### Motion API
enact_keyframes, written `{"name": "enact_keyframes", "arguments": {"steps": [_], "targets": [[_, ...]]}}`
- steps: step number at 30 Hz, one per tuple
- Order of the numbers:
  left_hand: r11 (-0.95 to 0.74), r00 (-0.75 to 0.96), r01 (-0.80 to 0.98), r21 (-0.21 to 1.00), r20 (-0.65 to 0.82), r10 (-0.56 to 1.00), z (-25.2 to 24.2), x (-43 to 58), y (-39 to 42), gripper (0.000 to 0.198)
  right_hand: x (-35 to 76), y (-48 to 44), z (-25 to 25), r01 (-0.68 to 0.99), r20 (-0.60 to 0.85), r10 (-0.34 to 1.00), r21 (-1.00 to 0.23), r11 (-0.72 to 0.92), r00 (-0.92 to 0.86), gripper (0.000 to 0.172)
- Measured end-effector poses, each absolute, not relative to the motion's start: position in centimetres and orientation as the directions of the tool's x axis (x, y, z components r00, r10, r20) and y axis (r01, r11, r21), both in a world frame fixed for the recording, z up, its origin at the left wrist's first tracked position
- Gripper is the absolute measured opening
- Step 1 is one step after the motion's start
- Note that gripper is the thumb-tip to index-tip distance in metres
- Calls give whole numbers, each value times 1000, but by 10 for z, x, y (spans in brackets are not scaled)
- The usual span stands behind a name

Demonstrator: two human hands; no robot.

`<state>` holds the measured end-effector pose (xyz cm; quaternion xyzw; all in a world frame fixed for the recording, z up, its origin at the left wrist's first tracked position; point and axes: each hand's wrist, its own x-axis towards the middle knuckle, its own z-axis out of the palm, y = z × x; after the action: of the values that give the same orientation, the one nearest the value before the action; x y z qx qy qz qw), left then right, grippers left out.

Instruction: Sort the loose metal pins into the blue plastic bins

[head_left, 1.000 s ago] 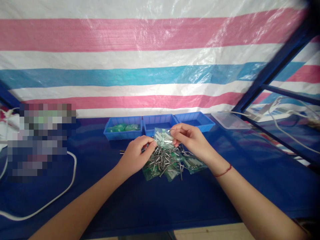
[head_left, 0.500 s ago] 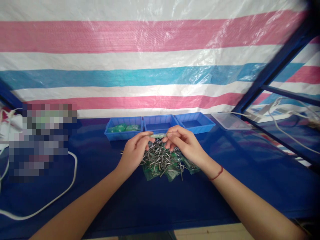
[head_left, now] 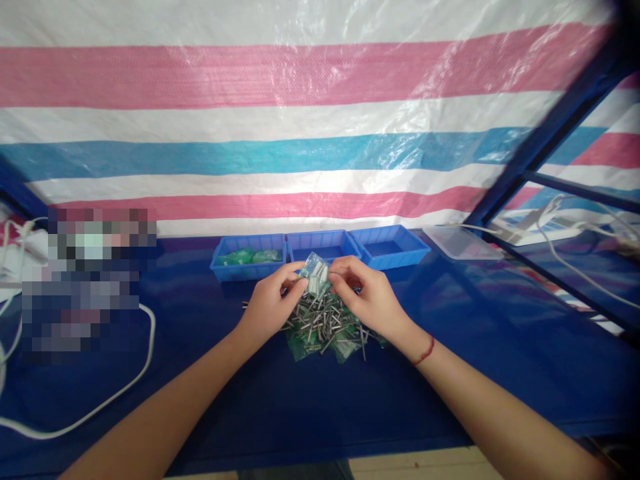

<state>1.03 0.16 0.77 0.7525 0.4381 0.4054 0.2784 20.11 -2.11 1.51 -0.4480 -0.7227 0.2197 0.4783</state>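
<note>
Between my two hands is a small clear plastic bag with short silvery metal pieces in it. My left hand pinches its left side between thumb and fingers. On the right side, my right hand grips the bag's edge the same way. Just beneath lies a heap of loose metal nails or screws, mixed with greenish plastic bags on the blue table. The hands cover the heap's upper sides.
Three blue bins stand in a row behind the heap: the left bin holds green bags, then a middle bin and a right bin. A clear plastic lid lies farther right. A white cable loops at left, by blurred items.
The small bag has been tilted up, so its flat face and the metal pieces inside now show. Both hands stay over the heap, fingers slightly shifted.
</note>
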Motion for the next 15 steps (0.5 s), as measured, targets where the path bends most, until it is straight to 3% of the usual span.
{"name": "enact_keyframes", "arguments": {"steps": [4, 8, 12, 15], "targets": [[-544, 233, 539, 643, 506, 830, 19, -2, 11, 32, 201, -22, 16, 471, 539, 834, -708, 526, -121, 12], [-442, -41, 674, 592, 627, 778, 36, -35, 33, 31, 204, -22, 17, 473, 567, 820, -703, 531, -79, 16], [-234, -209, 744, 626, 550, 809, 43, -74, 57, 30, 205, -23, 20, 498, 571, 815, -681, 538, -100, 16], [-70, -181, 848, 526, 411, 894, 39, -88, 66, 30, 205, -24, 22, 525, 577, 807, -651, 548, -127, 17]]}}
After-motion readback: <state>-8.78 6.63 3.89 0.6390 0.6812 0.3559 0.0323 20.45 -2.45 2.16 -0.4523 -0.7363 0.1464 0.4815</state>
